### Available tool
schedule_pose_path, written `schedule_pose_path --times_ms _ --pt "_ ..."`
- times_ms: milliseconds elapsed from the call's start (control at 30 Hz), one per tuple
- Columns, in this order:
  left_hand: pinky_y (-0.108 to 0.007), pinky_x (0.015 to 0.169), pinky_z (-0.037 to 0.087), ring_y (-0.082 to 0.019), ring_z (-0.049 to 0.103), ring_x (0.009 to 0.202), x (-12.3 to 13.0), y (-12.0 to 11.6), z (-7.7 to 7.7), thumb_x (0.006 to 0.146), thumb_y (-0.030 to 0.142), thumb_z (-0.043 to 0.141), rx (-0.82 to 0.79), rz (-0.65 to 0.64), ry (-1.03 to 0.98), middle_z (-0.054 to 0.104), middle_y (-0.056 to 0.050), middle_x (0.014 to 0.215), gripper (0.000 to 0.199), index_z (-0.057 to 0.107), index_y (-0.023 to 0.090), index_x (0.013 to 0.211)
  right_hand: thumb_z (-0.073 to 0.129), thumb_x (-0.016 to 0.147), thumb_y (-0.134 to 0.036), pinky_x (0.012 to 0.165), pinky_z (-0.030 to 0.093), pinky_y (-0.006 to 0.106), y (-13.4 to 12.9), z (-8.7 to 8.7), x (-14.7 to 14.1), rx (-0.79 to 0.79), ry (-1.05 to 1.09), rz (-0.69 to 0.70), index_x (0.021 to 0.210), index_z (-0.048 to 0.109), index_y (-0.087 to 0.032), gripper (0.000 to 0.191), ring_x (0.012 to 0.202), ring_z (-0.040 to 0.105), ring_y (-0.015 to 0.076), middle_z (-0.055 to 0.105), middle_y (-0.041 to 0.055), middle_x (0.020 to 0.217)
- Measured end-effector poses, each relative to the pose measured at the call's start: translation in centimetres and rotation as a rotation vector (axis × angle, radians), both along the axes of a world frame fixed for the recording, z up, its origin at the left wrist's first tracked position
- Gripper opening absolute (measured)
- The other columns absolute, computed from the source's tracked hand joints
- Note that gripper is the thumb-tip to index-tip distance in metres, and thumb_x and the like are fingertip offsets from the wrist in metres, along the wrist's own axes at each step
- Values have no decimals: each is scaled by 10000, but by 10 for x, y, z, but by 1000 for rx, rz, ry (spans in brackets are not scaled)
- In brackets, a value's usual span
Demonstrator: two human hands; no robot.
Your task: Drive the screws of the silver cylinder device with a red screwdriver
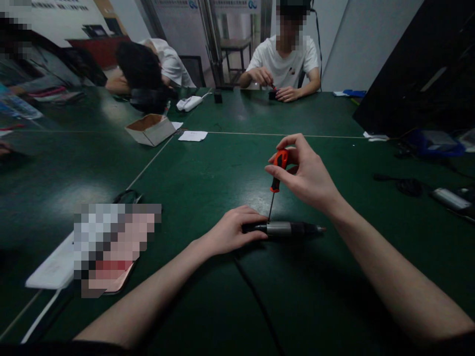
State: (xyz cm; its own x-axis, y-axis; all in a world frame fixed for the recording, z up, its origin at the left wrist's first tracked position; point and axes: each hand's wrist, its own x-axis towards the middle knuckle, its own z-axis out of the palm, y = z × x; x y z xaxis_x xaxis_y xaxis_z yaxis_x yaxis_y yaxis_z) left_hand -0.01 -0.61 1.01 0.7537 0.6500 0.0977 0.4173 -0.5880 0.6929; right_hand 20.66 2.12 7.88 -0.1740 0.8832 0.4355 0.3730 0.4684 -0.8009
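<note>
A slim black and silver tool (pixel 280 229) with a tapered tip lies sideways on the green table in front of me. My left hand (pixel 239 230) grips its left end, thumb on the near side and fingers on the far side. A black cord (pixel 256 291) runs toward me from beneath that hand. Above the tool, my right hand (pixel 302 170) pinches the orange and black handle of a screwdriver (pixel 274 185). The screwdriver stands nearly upright, its thin shaft meeting the tool just left of the silver section; the exact contact spot is too small to make out.
To my left lie a white power strip (pixel 50 267) and a pink phone-like item (pixel 122 279), partly blurred. An open box (pixel 151 130) and paper (pixel 193 136) sit farther off. Cables and a metal object (pixel 451 199) are at right. Across the table, one person works; another rests head down.
</note>
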Motion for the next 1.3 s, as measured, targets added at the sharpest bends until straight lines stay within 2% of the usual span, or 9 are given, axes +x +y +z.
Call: schedule_pose_path --times_ms 167,267,400,567,667,833,1033,1167,1300 --pt "-341 853 479 -229 611 978 0 0 -1 900 404 621 -4 4 -14 685 -92 1043 347 666 175 1156 652 799 -257 587 551 280 1 -2 0 -41 26 5 1035 409 -218 341 768 664 179 659 15 894" --pt "-338 853 478 -227 612 976 0 0 -2 898 395 626 0 1 -15 685 -89 1044 335 668 176 1148 621 830 -235 598 548 266 0 -1 1 9 -15 31 1061 466 -217 279 825 654 175 645 26 983" --pt "-319 842 473 -222 615 959 0 1 -3 887 378 645 3 -6 -23 688 -84 1026 306 683 167 1105 531 885 -161 707 548 281 -1 1 1 62 -71 73 1133 539 -224 255 884 645 161 634 34 1088" --pt "-322 842 474 -221 611 972 -1 1 -1 884 366 653 -3 2 -12 684 -78 1037 324 669 175 1145 652 830 -242 634 546 272 0 -1 1 1 -3 40 1069 484 -205 295 815 659 172 660 25 967" --pt "-326 848 473 -219 610 975 -1 0 0 880 337 662 -6 8 -7 682 -77 1045 316 667 172 1149 681 785 -230 623 542 277 1 -2 1 -12 27 -6 1025 420 -214 355 760 659 168 663 -1 873" --pt "-319 836 472 -216 612 959 0 0 -1 876 330 670 4 3 -22 684 -74 1030 307 669 168 1137 646 807 -200 602 533 241 0 -1 2 19 22 33 1016 442 -208 292 823 657 164 659 13 932" --pt "-307 828 466 -216 613 960 0 1 -3 889 353 649 19 -15 -32 686 -80 1021 283 681 159 1093 550 881 -145 655 528 227 -2 1 1 100 -89 72 1151 557 -208 277 864 632 141 631 27 1062" --pt "-308 829 467 -214 612 956 0 1 -3 881 352 660 14 -8 -23 687 -75 1019 304 673 163 1119 610 869 -185 634 522 215 -1 0 0 63 -43 75 1128 534 -186 269 851 638 141 650 16 972" --pt "-316 829 472 -217 609 960 -1 1 -1 878 337 666 9 2 -6 684 -73 1030 320 664 167 1149 714 786 -239 632 533 243 -1 -1 0 14 17 21 1041 454 -194 367 760 647 142 659 -11 877"
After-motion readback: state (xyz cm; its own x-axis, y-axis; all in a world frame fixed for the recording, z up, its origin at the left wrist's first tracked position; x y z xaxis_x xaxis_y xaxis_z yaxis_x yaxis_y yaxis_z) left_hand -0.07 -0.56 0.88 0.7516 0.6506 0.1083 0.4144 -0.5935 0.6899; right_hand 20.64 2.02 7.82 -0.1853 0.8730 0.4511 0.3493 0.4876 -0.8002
